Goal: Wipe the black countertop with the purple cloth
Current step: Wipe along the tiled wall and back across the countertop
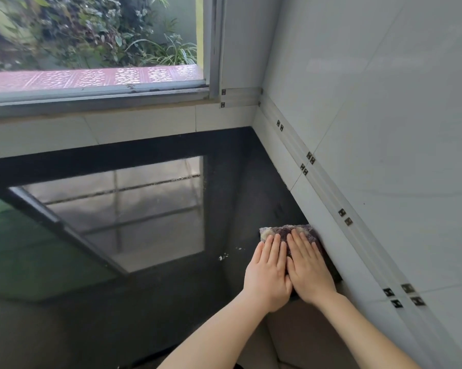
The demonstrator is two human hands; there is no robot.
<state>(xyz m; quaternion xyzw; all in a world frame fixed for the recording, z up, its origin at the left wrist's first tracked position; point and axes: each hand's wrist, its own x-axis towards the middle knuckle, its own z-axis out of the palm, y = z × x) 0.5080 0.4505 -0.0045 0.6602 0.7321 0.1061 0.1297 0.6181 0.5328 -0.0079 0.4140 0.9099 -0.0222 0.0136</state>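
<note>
Purple cloth (pixel 288 231): soft, light, limp, prone to bunching; best driven by flat palm pressure, not a pinch. Sits on black counter (pixel 149 310) at right edge, tight against white tiled wall (pixel 384 129). Left hand (pixel 268 272) and right hand (pixel 308 267) side by side, flat, fingers extended, pressing down on cloth, gripping nothing. Far end of cloth poking out beyond fingertips. White crumbs (pixel 223 257) just left of hands.

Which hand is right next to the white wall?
The right hand, flat on the purple cloth, lies along the white tiled wall. The left hand sits on its far side, toward the open black countertop.
</note>
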